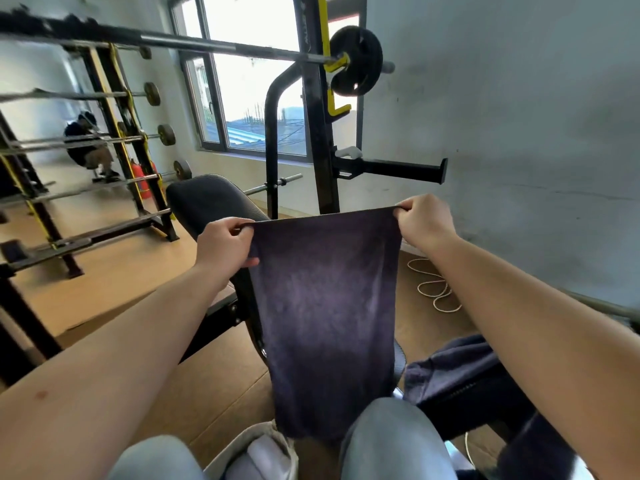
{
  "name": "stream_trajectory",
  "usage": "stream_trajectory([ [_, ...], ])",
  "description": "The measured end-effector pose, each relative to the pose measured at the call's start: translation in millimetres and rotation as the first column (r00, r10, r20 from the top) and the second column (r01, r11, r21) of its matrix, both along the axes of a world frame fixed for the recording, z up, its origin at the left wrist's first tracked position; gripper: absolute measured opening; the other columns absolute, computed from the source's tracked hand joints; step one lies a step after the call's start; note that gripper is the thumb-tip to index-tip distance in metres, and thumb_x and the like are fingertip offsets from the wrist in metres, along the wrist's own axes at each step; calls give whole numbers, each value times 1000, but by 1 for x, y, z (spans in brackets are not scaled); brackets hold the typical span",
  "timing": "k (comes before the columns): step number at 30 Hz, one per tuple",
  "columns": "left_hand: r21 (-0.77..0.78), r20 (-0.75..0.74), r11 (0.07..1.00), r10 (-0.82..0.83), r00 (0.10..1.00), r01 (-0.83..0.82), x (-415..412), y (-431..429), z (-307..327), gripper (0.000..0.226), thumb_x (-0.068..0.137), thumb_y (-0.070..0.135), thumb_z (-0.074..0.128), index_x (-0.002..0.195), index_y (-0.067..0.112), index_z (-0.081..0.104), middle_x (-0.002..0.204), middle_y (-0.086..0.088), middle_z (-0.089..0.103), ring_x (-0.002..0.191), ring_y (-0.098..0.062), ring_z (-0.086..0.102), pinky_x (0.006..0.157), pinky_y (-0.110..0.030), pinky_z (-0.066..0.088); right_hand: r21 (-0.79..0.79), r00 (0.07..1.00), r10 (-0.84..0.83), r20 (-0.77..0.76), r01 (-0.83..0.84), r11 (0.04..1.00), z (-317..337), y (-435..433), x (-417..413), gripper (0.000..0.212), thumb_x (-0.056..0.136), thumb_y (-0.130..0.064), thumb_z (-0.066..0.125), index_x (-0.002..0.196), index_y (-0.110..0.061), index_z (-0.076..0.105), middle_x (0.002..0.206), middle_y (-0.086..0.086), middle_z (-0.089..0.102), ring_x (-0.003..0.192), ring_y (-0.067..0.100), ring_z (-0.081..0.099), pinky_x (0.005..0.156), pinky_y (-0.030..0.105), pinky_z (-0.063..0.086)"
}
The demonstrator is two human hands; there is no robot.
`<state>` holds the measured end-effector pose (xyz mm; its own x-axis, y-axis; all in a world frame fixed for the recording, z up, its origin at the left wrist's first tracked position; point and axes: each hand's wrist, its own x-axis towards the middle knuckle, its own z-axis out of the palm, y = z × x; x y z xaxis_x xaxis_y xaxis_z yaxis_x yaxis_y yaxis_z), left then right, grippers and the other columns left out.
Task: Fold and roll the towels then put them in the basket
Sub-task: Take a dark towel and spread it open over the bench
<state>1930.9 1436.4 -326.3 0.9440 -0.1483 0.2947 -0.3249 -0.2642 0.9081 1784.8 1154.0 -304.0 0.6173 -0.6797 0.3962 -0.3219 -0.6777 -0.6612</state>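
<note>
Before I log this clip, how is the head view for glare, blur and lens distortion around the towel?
Head view: the window is blown out to white; the barbell rack at the left is smeared by blur; wide-angle distortion stretches the picture's edges; the towel, pinched at its top corners by the left hand and right hand, is sharp and evenly lit.

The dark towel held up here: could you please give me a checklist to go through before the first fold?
1. Left hand pinches a top corner of the dark towel: ok.
2. Right hand pinches the other top corner: ok.
3. Top edge stretched straight between the hands: ok.
4. Towel hangs flat, untwisted: ok.
5. Lower edge hangs free of the basket: cannot tell.
6. Room left in the basket: cannot tell.
</note>
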Motion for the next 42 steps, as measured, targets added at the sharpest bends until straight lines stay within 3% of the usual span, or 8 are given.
stream_trajectory([
  [3,-212,-53,977,-6,999,-5,-2,-3,10,12,98,25,68,109,21,73,104,5,71,90,-14,69,70,-35,65,150,997,5,76,-17,989,16,1,-3,24,98,-19,54,88,-18,76,78,11,74,58,22,68,57,30,56],
  [6,-377,-54,926,-27,998,4,-3,-4,23,16,98,25,69,110,16,72,103,3,70,94,-14,68,73,-29,63,347,969,23,244,-110,931,33,3,-7,11,98,-19,61,98,-18,73,78,7,75,55,16,71,45,24,52],
  [11,-449,-19,893,-42,999,29,0,-10,45,26,102,25,63,123,11,68,112,1,67,105,-19,66,78,-35,64,385,876,35,481,-247,889,56,-3,-5,9,94,-19,67,90,-26,72,95,4,77,83,17,74,56,29,58],
  [16,-518,16,854,-41,999,43,-1,-21,57,17,101,18,62,118,17,65,113,2,63,103,-17,64,75,-33,64,382,827,4,563,-265,886,68,-12,8,18,94,-17,67,110,-24,74,99,1,74,87,14,69,61,29,60],
  [24,-487,1,873,6,1000,-5,23,-31,29,10,103,18,59,112,22,58,110,3,62,105,-17,64,80,-36,64,338,836,37,547,-261,904,50,-20,42,15,98,-15,65,107,-26,70,106,1,71,90,15,69,68,33,64],
  [32,-470,-124,877,44,991,-97,80,-39,-24,13,109,20,44,119,24,49,115,7,56,111,-17,59,74,-34,65,403,843,95,530,-349,846,5,-17,131,20,98,-6,58,92,-24,63,80,3,65,68,12,61,78,52,61],
  [38,-443,-163,881,105,981,-167,141,-35,-52,14,109,20,42,121,22,47,112,10,54,109,-15,59,73,-32,63,367,858,161,489,-369,854,-48,-54,244,10,76,-40,65,80,-47,71,87,-8,75,91,17,74,87,51,60],
  [42,-409,-176,889,144,974,-205,177,-33,-63,12,109,20,44,120,21,47,111,9,54,105,-13,58,82,-41,64,352,882,205,425,-370,860,-53,-29,283,25,84,-25,64,98,-45,71,99,-15,75,99,12,72,93,44,59],
])
